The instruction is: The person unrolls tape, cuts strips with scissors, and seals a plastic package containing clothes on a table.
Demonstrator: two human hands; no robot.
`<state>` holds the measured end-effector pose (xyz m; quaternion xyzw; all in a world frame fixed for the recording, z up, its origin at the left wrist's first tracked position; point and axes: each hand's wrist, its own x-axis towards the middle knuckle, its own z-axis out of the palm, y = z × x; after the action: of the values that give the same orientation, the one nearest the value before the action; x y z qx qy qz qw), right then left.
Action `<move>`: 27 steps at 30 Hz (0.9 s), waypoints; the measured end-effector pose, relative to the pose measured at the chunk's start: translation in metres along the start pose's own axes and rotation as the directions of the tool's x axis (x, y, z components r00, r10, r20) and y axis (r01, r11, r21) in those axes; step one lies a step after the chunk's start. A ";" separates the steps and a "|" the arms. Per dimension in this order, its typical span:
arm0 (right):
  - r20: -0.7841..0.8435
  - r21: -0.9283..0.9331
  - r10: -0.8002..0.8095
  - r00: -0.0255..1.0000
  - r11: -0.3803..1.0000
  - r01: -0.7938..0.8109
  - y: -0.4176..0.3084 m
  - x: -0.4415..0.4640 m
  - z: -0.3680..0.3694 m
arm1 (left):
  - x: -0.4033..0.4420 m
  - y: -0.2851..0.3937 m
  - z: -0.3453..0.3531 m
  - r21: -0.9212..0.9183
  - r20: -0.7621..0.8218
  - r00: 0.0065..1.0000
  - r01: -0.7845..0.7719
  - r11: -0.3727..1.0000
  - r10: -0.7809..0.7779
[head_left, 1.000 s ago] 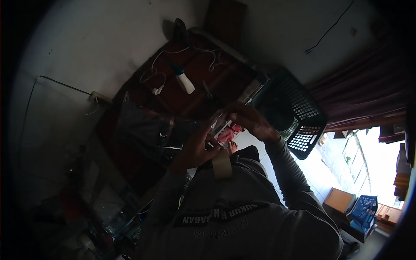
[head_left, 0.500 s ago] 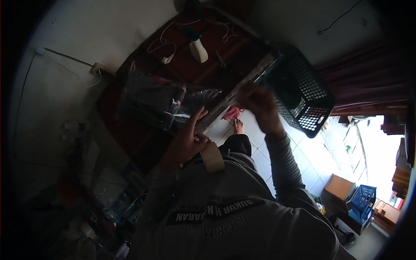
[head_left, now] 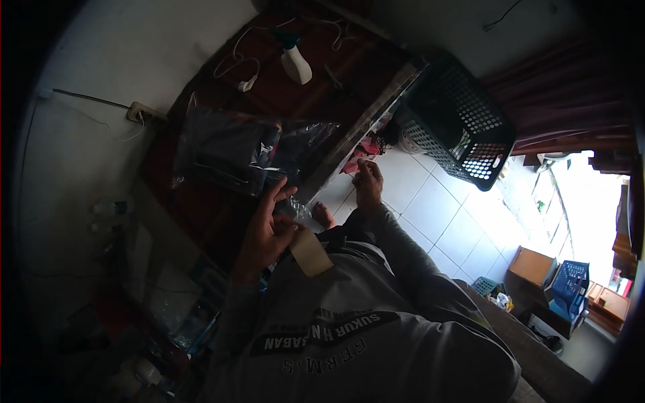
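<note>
My left hand [head_left: 261, 235] is by the near edge of the dark red table, its thumb and lower fingers closed on a beige roll of tape [head_left: 311, 254]. Its upper fingers stretch toward a clear plastic bag [head_left: 232, 151] with dark, folded contents, possibly cloth. My right hand [head_left: 368, 185] is off the table edge, above the tiled floor, with fingers pinched together. Whatever it holds, if anything, is too small to make out.
On the table [head_left: 222, 225] lie a white spray bottle [head_left: 295, 65] with a green head and a white cable with plug [head_left: 247, 83]. A dark green perforated basket [head_left: 463, 124] stands right of the table. Reddish cloth [head_left: 359, 151] lies below its edge.
My right hand has come down and left, from beside the basket to nearer my body. My left hand has shifted slightly left and down with the roll of tape. The camera view has also shifted.
</note>
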<state>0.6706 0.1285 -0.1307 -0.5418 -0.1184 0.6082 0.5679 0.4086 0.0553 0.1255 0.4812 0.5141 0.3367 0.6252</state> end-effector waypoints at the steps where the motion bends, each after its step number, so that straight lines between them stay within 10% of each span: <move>1: -0.037 0.015 0.052 0.998 0.999 -0.051 0.013 0.005 -0.003 | 0.000 0.000 -0.001 0.024 0.017 1.000 -0.003 1.000 0.002; 9: 0.095 0.228 0.019 0.995 0.973 -0.040 0.005 0.004 0.025 | 0.000 -0.008 0.000 0.009 0.057 0.998 -0.016 1.000 0.015; 27: -0.145 -0.504 0.011 0.989 0.859 -0.084 0.009 0.011 0.029 | 0.004 -0.006 -0.001 0.006 0.082 0.996 -0.032 0.999 0.031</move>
<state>0.6456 0.1483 -0.1321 -0.7158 -0.2219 0.5305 0.3962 0.4085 0.0576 0.1184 0.5048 0.4814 0.3246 0.6388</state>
